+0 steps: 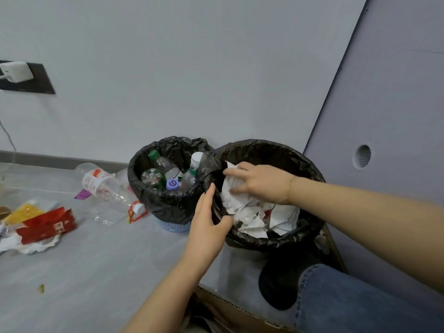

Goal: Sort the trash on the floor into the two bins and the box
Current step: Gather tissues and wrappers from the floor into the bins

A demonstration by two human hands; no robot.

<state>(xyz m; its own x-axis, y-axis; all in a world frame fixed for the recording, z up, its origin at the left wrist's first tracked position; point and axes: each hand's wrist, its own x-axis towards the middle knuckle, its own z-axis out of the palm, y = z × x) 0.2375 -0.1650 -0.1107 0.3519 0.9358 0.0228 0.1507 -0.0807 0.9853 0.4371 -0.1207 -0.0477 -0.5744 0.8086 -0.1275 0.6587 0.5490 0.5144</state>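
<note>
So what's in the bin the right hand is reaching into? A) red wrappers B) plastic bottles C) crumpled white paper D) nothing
C: the right hand presses into crumpled white paper inside the right bin, while the bottles sit in the other bin.

A white plug-in charger [16, 71] sits in a black rectangular wall socket plate [28, 79] at nine o'clock. A pale grey-blue wall panel [394, 92] with a small round perforated vent [363, 155] leans across three o'clock.
</note>
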